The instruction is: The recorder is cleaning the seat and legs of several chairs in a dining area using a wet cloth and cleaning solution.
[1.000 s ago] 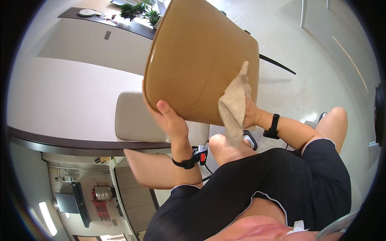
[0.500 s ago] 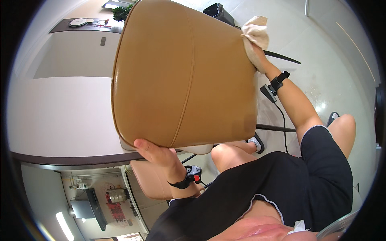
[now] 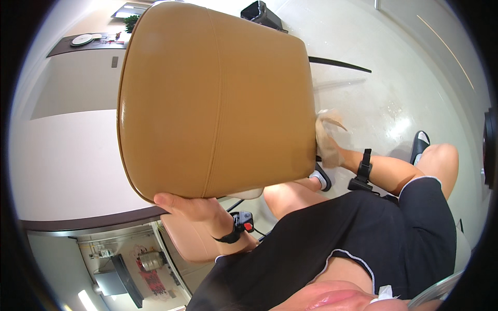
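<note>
Chair (image 3: 218, 103) tilted, tan face in full view, table (image 3: 62, 166) off its left side; left hand (image 3: 194, 210) clasps chair's near edge, likely to steady it and free right hand (image 3: 336, 149), which grips cloth (image 3: 323, 136) at chair's right edge, fingers mostly hidden

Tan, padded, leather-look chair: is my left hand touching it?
Touching. The head view shows the left hand against the lower pictured edge of the tan, padded, leather-look chair, with the thumb along that edge.
</note>
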Demonstrator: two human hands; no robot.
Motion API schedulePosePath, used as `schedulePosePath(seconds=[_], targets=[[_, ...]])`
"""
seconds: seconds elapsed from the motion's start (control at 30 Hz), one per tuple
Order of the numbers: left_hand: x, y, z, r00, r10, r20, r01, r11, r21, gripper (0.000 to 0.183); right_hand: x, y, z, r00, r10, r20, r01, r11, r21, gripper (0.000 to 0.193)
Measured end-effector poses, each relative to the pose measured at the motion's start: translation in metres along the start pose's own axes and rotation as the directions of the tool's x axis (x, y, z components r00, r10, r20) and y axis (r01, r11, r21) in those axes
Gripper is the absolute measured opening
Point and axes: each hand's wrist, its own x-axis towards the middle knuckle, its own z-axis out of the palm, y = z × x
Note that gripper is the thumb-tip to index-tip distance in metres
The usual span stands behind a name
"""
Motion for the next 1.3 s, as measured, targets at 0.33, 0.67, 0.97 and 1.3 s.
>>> schedulePosePath(seconds=[0.33, 0.67, 0.97, 1.3], targets=[[0.01, 0.006, 0.009, 0.992, 0.088, -0.091, -0.082, 0.995, 0.064, 0.067, -0.053, 0.026, -0.05, 0.763, -0.042, 0.645, 0.566, 0.526, -0.634, 0.041], [0.002, 0.036, -0.01, 0.944, -0.067, 0.324, 0.069, 0.998, 0.007, 0.036, -0.064, 0.02, -0.074, 0.893, 0.309, 0.328, 0.164, 0.455, -0.875, 0.054], [-0.025, -0.014, -0.09, 0.955, -0.289, -0.066, 0.26, 0.925, -0.278, 0.035, -0.053, -0.078, -0.104, 0.993, 0.121, 0.013, 0.042, -0.237, -0.971, 0.028], [-0.108, -0.099, -0.207, 0.665, -0.671, -0.328, 0.42, 0.699, -0.579, 0.026, -0.003, -0.216, 0.001, 0.85, 0.226, 0.476, 0.505, -0.609, -0.612, 0.011]])
